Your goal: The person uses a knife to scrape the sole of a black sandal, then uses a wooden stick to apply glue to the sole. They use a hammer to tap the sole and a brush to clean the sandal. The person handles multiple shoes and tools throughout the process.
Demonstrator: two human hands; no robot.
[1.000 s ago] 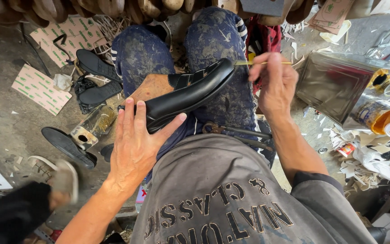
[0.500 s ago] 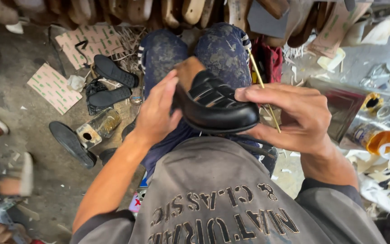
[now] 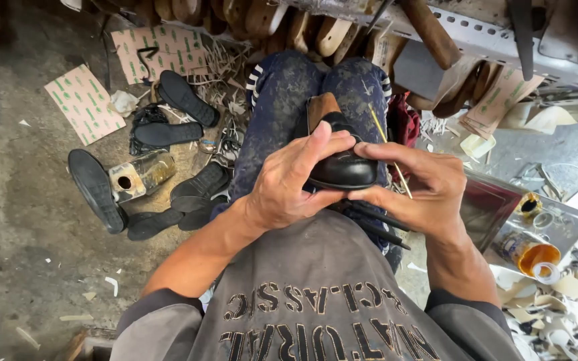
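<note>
Both hands clamp the black shoe (image 3: 340, 167) on the lap, left hand (image 3: 296, 184) steadying, right hand (image 3: 423, 190) also pinching a thin stick (image 3: 388, 148) clear.

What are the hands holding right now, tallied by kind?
black shoe, in left hand and right hand: 1
thin stick, in right hand: 1
Total: 2

left hand (image 3: 287, 186), right hand (image 3: 423, 190), both curled, gripping
</note>
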